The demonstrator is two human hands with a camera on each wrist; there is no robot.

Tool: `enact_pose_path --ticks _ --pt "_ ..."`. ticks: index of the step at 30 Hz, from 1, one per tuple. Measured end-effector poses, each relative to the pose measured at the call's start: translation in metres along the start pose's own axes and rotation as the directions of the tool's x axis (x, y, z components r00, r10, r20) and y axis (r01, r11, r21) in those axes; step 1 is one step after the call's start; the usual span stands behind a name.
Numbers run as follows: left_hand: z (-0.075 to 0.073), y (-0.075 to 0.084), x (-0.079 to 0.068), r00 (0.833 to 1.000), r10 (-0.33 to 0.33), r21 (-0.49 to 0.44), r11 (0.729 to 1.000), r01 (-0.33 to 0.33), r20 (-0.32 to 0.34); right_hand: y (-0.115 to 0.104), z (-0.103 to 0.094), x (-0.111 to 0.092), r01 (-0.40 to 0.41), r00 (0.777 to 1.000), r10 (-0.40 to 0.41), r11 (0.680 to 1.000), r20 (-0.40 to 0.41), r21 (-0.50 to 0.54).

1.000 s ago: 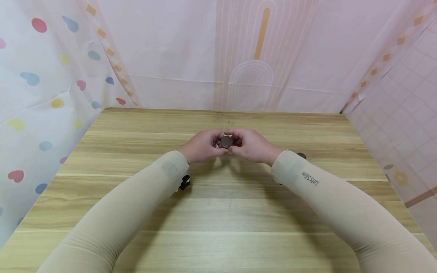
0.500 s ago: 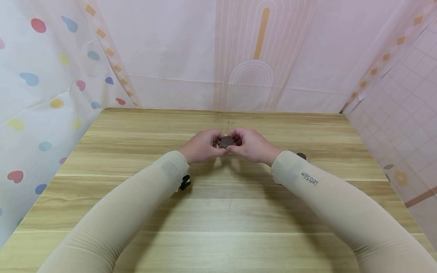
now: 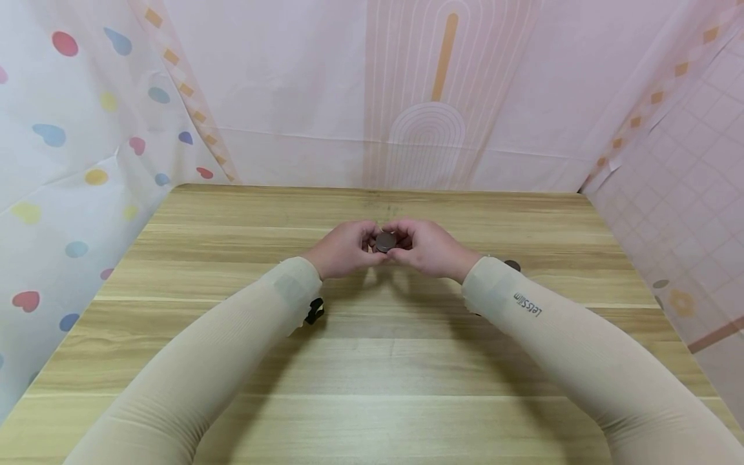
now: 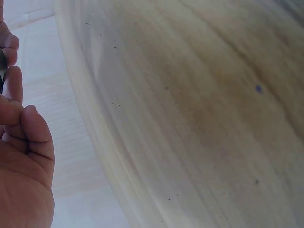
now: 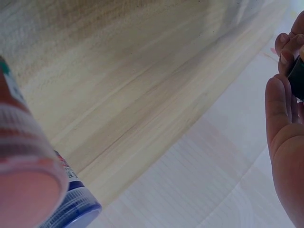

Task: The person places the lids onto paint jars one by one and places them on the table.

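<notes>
A small bottle-like thing with a dark brown round cap [image 3: 386, 242] is upright between both hands over the far middle of the table [image 3: 383, 361]. My left hand [image 3: 347, 247] holds it from the left, its fingers curled around it. From the other side my right hand [image 3: 429, 247] grips it, thumb along the near rim and fingers behind the far side. Most of its body is hidden by the fingers. In the right wrist view its dark side [image 5: 298, 78] shows at the right edge, against the fingertips. Only a dark sliver of it appears in the left wrist view.
A dark round top [image 3: 513, 265] peeks out behind the right sleeve. In the right wrist view stand a bottle with a pinkish cap [image 5: 31, 194], very near, and one with a blue cap [image 5: 78, 209]. Cloth-covered walls [image 3: 279, 84] border the table.
The right thumb and fingers closed further around the cap half a second ago, and have now shifted back to about where they were. The left hand stays in place.
</notes>
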State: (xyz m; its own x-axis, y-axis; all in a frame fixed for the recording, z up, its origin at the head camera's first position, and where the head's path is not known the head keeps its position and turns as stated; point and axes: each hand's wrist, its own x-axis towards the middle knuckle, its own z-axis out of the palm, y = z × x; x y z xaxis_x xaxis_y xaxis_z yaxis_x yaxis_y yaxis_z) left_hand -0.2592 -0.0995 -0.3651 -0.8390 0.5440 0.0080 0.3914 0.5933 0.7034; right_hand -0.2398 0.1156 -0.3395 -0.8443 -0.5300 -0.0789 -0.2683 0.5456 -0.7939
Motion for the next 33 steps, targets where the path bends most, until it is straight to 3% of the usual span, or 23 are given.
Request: enact_pose_path --ticks 13,27,33 --pt "0.0 0.0003 0.0013 1.0 0.0 -0.018 1.0 0.0 0.008 0.0005 -0.0006 -0.0006 -0.043 0.999 0.043 0.999 -0.028 0.004" --pt "-0.0006 0.0009 0.001 1.0 -0.008 -0.006 1.0 0.008 -0.002 0.0016 -0.0013 -0.0002 0.011 1.0 -0.011 1.0 -0.009 -0.008" --pt "0.0004 -0.0003 0.0018 1.0 0.001 -0.014 1.0 -0.001 0.0 -0.0005 -0.0006 -0.001 -0.036 0.999 0.035 0.999 -0.033 -0.025"
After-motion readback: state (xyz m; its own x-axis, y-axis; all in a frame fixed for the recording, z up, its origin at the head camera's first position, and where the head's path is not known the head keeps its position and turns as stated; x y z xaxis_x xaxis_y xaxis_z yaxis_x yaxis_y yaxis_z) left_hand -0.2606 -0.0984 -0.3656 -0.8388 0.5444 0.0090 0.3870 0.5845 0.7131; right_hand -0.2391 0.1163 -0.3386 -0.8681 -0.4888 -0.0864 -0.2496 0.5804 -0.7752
